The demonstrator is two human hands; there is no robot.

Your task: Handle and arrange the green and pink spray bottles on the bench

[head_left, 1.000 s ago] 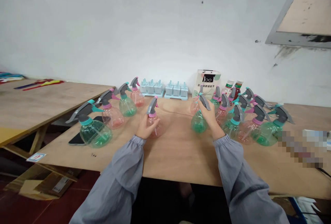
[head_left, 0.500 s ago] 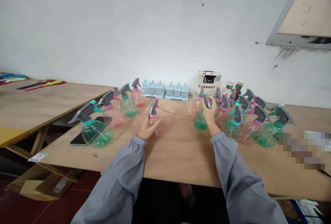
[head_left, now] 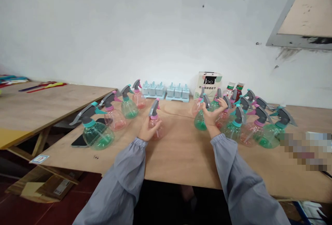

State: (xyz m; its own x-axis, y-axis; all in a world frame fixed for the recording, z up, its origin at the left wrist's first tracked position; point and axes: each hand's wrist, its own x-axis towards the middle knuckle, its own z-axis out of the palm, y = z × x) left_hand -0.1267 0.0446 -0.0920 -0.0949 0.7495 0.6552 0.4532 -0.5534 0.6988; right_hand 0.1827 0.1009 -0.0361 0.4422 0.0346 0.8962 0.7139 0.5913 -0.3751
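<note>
My left hand [head_left: 147,128] is wrapped round a clear pink spray bottle [head_left: 157,129] with a grey trigger head, upright near the table's middle. To the right, my right hand [head_left: 212,112] has its thumb and fingers spread apart beside the grey head of a green spray bottle [head_left: 200,120]. That bottle stands on the table, partly hidden by the hand; whether the fingers touch it I cannot tell. Several pink and green spray bottles [head_left: 255,133] cluster right of my right hand. Others, among them a green spray bottle [head_left: 100,136], form a slanting row at the left.
Two light-blue popsicle moulds [head_left: 177,93] stand against the wall. Next to them are a printed paper bag [head_left: 207,86] and two bottles with green-and-white caps [head_left: 240,88]. A dark phone [head_left: 79,142] lies by the left row. Another wooden table [head_left: 59,102] is at the left.
The fingers of my right hand have opened away from the head of the green spray bottle and spread. My left hand stays on the pink spray bottle.
</note>
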